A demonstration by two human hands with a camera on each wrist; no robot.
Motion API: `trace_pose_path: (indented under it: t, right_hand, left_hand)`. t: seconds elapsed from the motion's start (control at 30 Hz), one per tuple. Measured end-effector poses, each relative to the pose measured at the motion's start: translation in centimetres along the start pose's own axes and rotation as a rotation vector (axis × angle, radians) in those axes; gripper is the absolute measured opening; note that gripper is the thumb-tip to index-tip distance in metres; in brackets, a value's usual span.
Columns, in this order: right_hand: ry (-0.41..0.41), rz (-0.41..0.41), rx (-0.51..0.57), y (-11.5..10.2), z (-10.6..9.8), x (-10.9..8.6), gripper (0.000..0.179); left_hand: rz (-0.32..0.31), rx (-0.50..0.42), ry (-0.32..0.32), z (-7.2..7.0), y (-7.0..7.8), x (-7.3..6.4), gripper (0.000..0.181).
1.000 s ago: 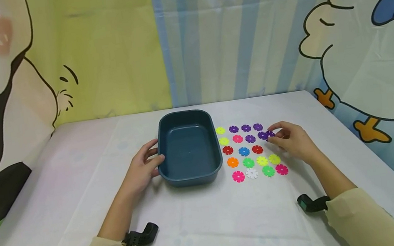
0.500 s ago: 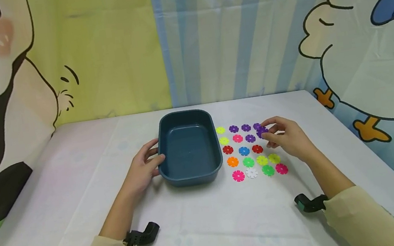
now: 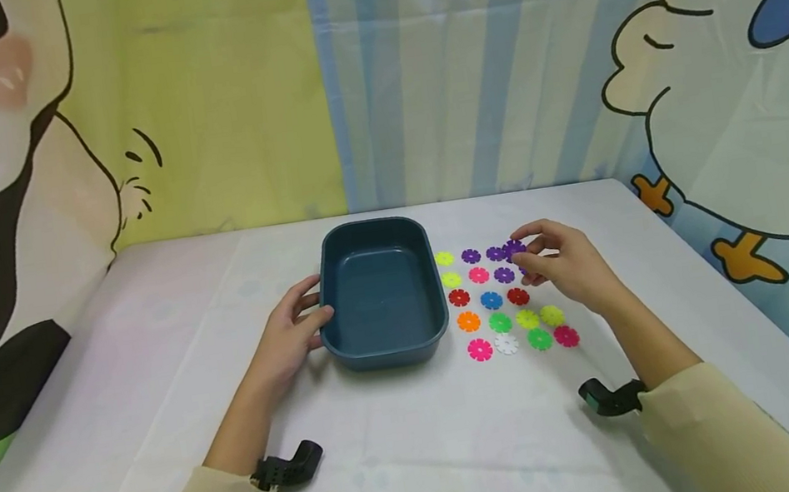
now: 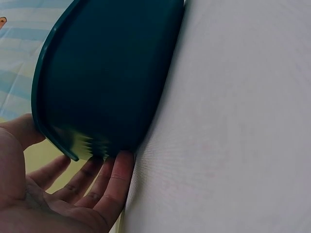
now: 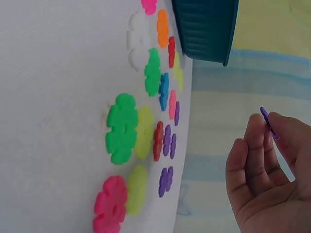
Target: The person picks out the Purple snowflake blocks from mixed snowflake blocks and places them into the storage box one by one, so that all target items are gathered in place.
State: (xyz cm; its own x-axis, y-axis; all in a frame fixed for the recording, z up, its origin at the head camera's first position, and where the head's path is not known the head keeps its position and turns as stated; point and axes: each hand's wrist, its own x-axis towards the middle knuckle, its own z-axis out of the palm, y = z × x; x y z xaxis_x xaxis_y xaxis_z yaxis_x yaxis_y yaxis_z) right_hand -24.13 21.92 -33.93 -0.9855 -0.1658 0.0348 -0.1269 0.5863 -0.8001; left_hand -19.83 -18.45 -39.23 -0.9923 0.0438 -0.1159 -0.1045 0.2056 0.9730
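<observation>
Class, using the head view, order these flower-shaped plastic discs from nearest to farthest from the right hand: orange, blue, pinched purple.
1. Purple disc: pinched by the right hand.
2. Blue disc: left of that hand.
3. Orange disc: farther left.

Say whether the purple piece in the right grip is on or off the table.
Off: in the right wrist view, the right grip pinches the purple piece apart from the table.

Your right hand [image 3: 565,262] partly hides a purple disc [image 3: 523,270] in the head view. Your left wrist view cuts off the blue-green bin [image 4: 112,73] above; your right wrist view crops a pink disc [image 5: 149,6] at its top.
</observation>
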Motion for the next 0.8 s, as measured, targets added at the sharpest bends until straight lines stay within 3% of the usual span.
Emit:
trace_pose_path:
  t: [0.43,0.8]
  right_hand:
    - [0.01,-0.032,0.054,-2.2,0.5,0.7,0.04]
    - [-0.007,-0.044,0.153,-4.1,2.5,1.3,0.043]
  left_hand:
    - [0.011,-0.003,-0.007,0.0,0.0,-0.1,0.061]
    - [0.012,0.012,-0.009,0.0,0.2,-0.3,0.061]
